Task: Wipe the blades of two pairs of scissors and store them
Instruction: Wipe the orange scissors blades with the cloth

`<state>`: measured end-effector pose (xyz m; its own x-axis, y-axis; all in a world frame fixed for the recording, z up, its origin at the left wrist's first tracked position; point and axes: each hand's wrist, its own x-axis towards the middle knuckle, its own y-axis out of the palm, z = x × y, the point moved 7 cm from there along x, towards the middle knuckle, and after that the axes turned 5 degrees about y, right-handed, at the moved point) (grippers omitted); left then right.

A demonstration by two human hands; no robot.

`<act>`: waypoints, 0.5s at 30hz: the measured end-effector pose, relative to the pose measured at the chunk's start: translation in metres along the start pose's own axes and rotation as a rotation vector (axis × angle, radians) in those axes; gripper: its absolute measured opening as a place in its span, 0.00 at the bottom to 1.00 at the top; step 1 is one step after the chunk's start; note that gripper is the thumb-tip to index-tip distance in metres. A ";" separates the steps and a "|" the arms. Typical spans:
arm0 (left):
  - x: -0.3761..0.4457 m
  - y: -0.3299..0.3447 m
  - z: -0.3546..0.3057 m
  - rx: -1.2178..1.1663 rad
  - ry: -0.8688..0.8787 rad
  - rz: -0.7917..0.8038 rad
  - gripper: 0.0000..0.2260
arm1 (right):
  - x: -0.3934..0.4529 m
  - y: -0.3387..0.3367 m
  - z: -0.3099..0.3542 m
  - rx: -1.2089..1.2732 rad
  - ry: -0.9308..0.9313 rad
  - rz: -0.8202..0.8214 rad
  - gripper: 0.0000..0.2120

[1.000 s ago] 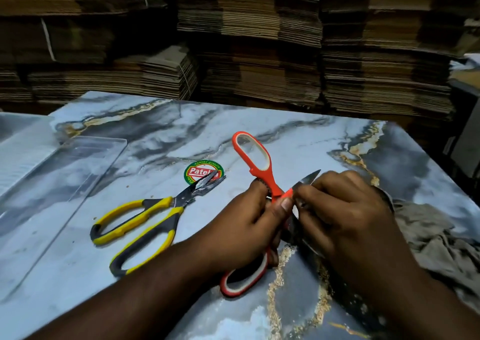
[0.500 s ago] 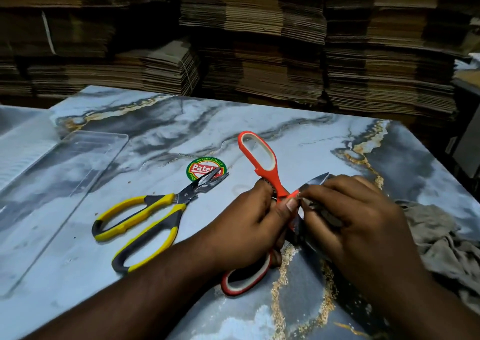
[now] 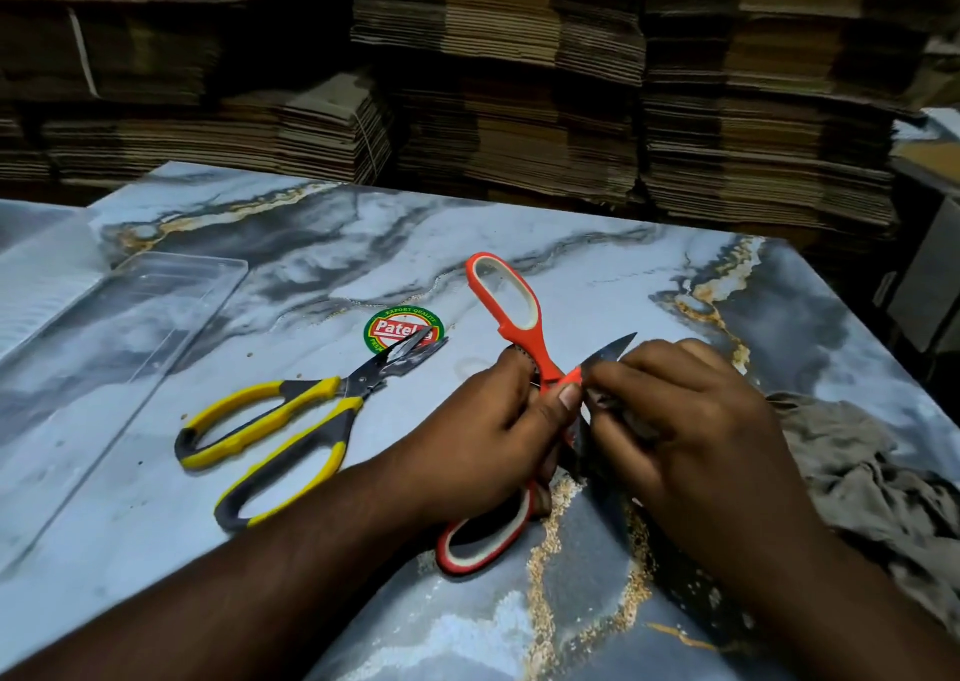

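Note:
Orange scissors (image 3: 511,311) with white-lined handles stand spread wide over the middle of the marbled table. My left hand (image 3: 493,436) grips them at the pivot, thumb on the orange neck. My right hand (image 3: 691,420) pinches a fold of the grey cloth (image 3: 862,462) round one blade, whose dark tip (image 3: 621,343) pokes out above the fingers. The second blade is mostly hidden between my hands. Yellow-and-grey scissors (image 3: 291,415) lie flat to the left, blades slightly parted, tips over a round sticker (image 3: 387,328).
A clear plastic tray (image 3: 171,285) lies on the table's left side. The rest of the grey cloth is bunched at the right edge. Tall stacks of flattened cardboard (image 3: 519,82) wall the far side of the table (image 3: 322,243).
My right hand with the cloth has slid a little along the blade, leaving the tip showing much as before. The left hand's hold and the yellow scissors are unchanged.

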<state>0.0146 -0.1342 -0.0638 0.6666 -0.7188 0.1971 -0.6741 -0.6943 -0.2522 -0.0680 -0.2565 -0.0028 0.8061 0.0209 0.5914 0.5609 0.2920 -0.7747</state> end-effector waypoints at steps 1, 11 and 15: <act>0.000 -0.001 -0.001 -0.003 0.001 -0.008 0.10 | 0.001 -0.001 0.001 -0.003 0.005 -0.006 0.08; -0.001 0.004 -0.005 -0.027 -0.008 -0.002 0.08 | 0.010 -0.003 -0.004 -0.025 0.026 -0.073 0.06; 0.000 0.003 -0.002 0.041 0.006 -0.002 0.09 | -0.003 -0.006 -0.005 0.005 0.040 -0.076 0.08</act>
<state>0.0121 -0.1364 -0.0624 0.6664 -0.7175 0.2030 -0.6590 -0.6941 -0.2899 -0.0732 -0.2635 -0.0013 0.7684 -0.0394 0.6388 0.6196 0.2960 -0.7270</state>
